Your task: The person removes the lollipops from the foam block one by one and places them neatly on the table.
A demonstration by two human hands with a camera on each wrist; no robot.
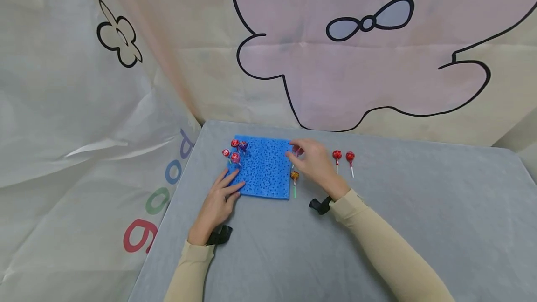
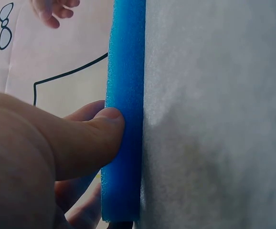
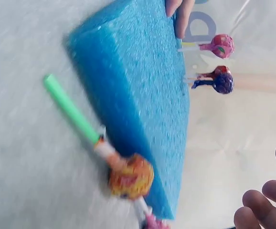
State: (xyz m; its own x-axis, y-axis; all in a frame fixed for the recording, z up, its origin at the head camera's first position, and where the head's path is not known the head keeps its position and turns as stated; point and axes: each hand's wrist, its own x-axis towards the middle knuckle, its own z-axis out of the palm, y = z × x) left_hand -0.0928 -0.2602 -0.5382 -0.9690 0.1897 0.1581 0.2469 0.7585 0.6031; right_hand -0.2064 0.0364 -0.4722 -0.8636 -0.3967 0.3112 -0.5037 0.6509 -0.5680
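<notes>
On the grey worktop (image 1: 377, 227), coloured letters on the left backdrop read like "9oop". The left hand (image 1: 218, 202) presses flat fingers and thumb on the blue foam block (image 1: 264, 168), which holds upright lollipops (image 1: 236, 149). The right hand (image 1: 312, 160) pinches a lollipop (image 1: 297, 152) at the block's right edge. Two red lollipops (image 1: 343, 156) lie further right.

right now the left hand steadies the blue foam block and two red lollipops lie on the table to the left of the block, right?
Not quite. The left hand does steady the blue foam block, but the two red lollipops lie to the right of it, as the head view shows.
</notes>
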